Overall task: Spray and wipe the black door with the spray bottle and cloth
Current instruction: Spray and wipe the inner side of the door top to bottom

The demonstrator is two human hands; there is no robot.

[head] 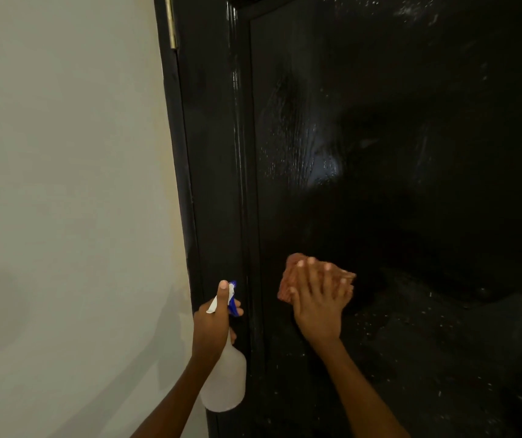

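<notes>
A right hand [319, 298] presses an orange cloth [294, 273] flat, fingers spread, against the wet black door [395, 169] at lower centre of the frame, while the left hand [212, 324] grips a spray bottle [226, 380] beside the door's left edge, near a cream wall [63, 184]

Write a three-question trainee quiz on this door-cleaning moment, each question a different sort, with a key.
1. True or false: the right hand presses the orange cloth flat against the black door.
2. Multiple choice: the left hand has its grip on: A) the brass hinge, B) the spray bottle, C) nothing.
3. Fill in: the spray bottle's trigger is coloured ____.

Key: 1 true; 2 B; 3 blue.
</notes>
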